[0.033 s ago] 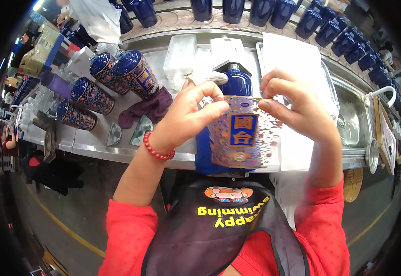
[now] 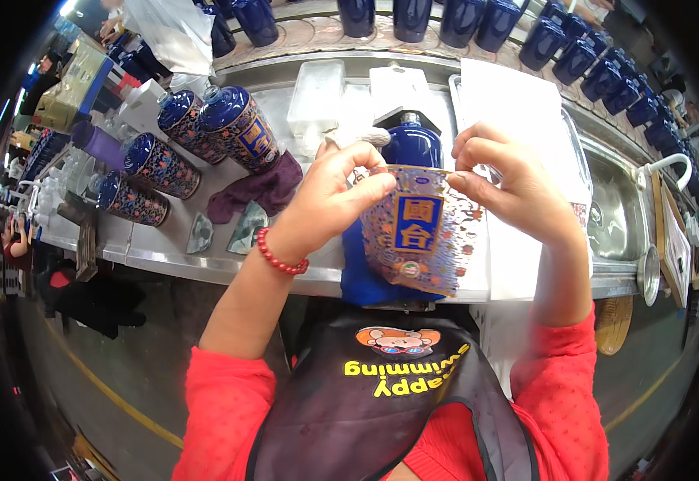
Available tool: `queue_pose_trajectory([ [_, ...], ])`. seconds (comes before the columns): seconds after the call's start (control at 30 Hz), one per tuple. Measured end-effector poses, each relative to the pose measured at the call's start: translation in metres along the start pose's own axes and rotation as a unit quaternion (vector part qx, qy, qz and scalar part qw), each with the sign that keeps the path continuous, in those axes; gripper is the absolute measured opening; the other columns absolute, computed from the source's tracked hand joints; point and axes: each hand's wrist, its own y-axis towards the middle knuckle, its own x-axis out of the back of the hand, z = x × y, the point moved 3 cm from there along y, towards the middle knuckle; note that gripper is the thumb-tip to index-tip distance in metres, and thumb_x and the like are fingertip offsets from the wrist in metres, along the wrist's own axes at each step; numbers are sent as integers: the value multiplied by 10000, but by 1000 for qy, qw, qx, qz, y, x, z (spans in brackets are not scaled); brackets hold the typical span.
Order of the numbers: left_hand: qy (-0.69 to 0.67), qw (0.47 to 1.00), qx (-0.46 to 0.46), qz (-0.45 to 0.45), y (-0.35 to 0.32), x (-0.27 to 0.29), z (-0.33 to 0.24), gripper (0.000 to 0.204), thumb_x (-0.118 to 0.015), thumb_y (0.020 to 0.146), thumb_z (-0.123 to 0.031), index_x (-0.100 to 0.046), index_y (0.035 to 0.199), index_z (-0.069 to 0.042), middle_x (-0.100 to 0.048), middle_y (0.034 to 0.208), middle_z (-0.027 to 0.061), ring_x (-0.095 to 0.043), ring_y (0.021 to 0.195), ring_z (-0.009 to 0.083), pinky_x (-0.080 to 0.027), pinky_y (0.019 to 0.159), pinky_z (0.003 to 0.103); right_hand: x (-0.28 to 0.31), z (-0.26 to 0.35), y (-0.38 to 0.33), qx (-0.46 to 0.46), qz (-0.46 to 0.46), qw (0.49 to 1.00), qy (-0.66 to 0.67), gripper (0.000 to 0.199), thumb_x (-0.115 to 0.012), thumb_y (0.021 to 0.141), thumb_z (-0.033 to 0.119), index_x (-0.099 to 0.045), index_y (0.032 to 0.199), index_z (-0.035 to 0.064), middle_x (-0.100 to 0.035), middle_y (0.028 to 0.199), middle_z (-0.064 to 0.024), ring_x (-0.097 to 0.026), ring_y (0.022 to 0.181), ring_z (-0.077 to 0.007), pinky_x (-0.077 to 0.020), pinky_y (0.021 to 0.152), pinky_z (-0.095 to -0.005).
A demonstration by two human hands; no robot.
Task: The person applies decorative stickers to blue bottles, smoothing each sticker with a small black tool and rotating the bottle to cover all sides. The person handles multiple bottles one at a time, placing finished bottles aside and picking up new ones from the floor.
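Observation:
Both my hands hold up a thin decorative label (image 2: 418, 232), a see-through film with a multicoloured pattern and a blue panel in its middle. My left hand (image 2: 329, 200), with a red bead bracelet on the wrist, pinches its upper left corner. My right hand (image 2: 510, 192) pinches the upper right corner. Behind the label a plain dark blue ceramic bottle (image 2: 412, 144) lies on a blue cloth (image 2: 361, 280) on the steel counter (image 2: 165, 248). Most of the bottle's body is hidden by the label.
Several decorated blue bottles (image 2: 237, 124) lie at the left beside a purple rag (image 2: 257, 188). A row of plain blue bottles (image 2: 478, 20) runs along the back. Clear plastic boxes (image 2: 317, 96), a white sheet (image 2: 518, 104) and a steel sink (image 2: 614, 212) surround the work spot.

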Motion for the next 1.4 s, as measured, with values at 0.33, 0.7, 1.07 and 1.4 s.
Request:
queue_pose_trajectory([
  [0.33, -163, 985, 36, -43, 13, 0, 53, 157, -637, 1009, -207, -629, 939, -67, -633, 923, -31, -538, 848, 34, -434, 747, 212, -23, -50, 12, 1, -62, 998, -1, 275, -767, 892, 146, -537, 813, 19, -566, 1037, -100, -590, 992, -225, -496, 872, -351],
  [0.7, -76, 992, -37, -89, 18, 3, 50, 144, -645, 987, -147, -623, 913, -25, -638, 904, 1, -551, 861, 63, -440, 799, 228, -20, -68, 8, 18, 19, 989, 147, 281, -846, 806, 225, -724, 989, 49, -515, 1141, -68, -517, 1120, -204, -439, 957, -338],
  [1.07, -82, 989, -46, -113, 18, 4, 48, 160, -658, 966, -159, -637, 895, -17, -661, 833, 15, -556, 779, 76, -452, 729, 248, -24, -69, 5, 20, -44, 986, 161, 247, -819, 776, 135, -590, 848, 73, -515, 1193, -74, -509, 1102, -194, -419, 934, -311],
  [1.4, -26, 993, -29, -114, 17, 8, 53, 157, -682, 940, -180, -663, 858, -47, -656, 922, 47, -534, 980, 173, -402, 919, 318, -35, -72, -8, 1, -70, 986, 151, 165, -737, 829, 135, -682, 974, 78, -545, 1093, -78, -549, 1091, -245, -451, 971, -367],
])
